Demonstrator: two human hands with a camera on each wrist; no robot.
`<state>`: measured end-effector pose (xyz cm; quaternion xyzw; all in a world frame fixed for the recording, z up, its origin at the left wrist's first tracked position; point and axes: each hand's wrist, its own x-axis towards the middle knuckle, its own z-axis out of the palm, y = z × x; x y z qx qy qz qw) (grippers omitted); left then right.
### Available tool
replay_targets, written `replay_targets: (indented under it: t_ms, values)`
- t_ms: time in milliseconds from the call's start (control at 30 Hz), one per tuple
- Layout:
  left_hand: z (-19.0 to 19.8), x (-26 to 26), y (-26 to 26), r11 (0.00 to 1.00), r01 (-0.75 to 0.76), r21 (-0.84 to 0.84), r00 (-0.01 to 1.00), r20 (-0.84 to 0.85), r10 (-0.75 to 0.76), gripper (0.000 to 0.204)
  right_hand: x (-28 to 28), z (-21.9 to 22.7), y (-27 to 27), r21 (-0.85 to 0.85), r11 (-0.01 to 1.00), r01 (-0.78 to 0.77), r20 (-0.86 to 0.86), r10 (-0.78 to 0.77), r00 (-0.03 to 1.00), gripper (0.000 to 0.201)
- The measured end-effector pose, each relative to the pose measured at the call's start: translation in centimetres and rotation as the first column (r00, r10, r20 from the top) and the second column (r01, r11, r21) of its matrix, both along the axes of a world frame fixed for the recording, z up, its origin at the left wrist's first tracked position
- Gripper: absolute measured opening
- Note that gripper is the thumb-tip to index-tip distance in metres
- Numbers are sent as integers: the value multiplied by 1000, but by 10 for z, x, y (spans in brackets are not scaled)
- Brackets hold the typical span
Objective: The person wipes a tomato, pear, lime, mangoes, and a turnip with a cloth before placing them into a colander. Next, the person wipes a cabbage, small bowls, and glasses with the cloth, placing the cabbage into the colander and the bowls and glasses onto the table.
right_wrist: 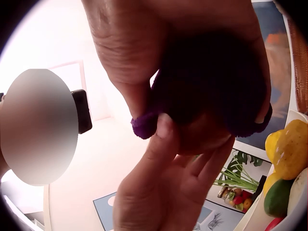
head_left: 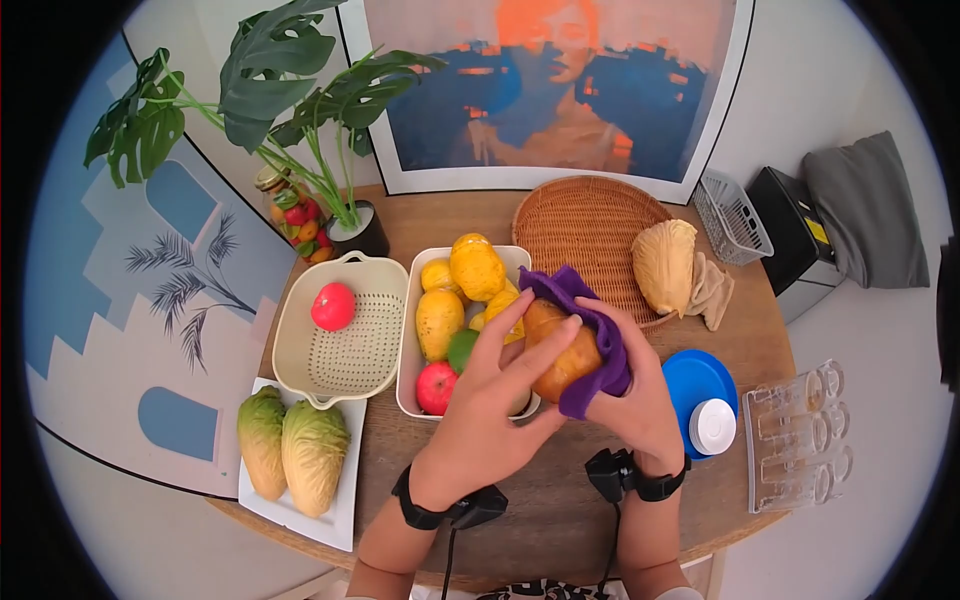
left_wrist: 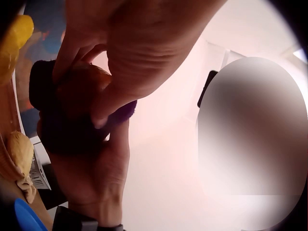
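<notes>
A round orange-brown item [head_left: 565, 350] is held above the table between both hands, with a purple cloth [head_left: 612, 355] wrapped round its right side. The left hand [head_left: 490, 400] grips the item, its fingers spread over the top and the thumb beneath. From the right, the right hand [head_left: 640, 400] holds the cloth against it, fingers curled over the cloth's edge. In the right wrist view the purple cloth [right_wrist: 211, 82] looks dark under the palm, and the left hand [right_wrist: 163, 187] touches the item from below.
Behind the hands, a white bin [head_left: 408, 385] holds yellow, green and red produce. A colander [head_left: 390, 375] with a red item stands left, cabbages [head_left: 315, 460] on a plate front left. A wicker tray [head_left: 570, 220] lies behind; a blue plate [head_left: 700, 375] and glasses [head_left: 800, 440] stand right.
</notes>
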<state>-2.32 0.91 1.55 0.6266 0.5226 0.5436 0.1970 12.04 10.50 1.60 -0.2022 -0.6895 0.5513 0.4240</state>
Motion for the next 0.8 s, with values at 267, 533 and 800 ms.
replay_targets:
  t_ms: [267,533,800]
  values:
    - [4,9,-2,991,-72,116,983,-158,90,70,5,-11,6,-208,970,126,-142,-157,977,21]
    - [2,5,-3,1000,10,3,971,237,-10,86,6,-7,7,-234,971,48,-192,-94,977,19]
    - [0,7,0,998,-30,-47,996,80,34,80,18,-4,9,-131,986,-106,73,116,991,75]
